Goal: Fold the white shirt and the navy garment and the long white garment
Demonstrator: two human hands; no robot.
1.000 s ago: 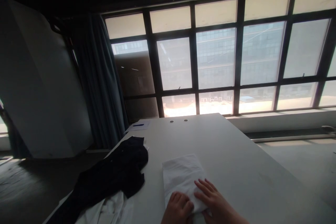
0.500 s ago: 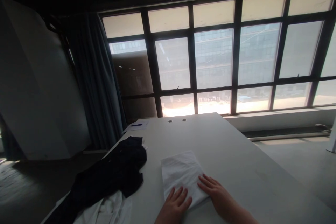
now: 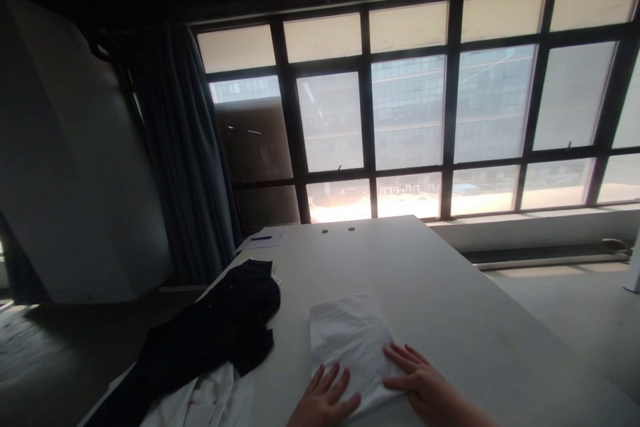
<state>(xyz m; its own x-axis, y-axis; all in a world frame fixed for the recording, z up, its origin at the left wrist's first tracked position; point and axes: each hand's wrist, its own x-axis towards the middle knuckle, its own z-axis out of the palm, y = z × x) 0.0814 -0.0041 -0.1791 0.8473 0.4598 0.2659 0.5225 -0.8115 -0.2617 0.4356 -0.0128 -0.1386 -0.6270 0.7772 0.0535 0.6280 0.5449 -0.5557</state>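
The lower edge cuts off both arms. The left hand (image 3: 325, 401) and right hand (image 3: 420, 389) lie flat and apart, ungripping, on the folded white cloth (image 3: 351, 347). A dark garment (image 3: 215, 320) sits left of it on the white table (image 3: 450, 293).

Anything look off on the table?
Yes: the black garment lies bunched over the table's left edge, partly hanging off, with a white cloth bunched beneath it. The folded cloth by the left hand and right hand looks fine.
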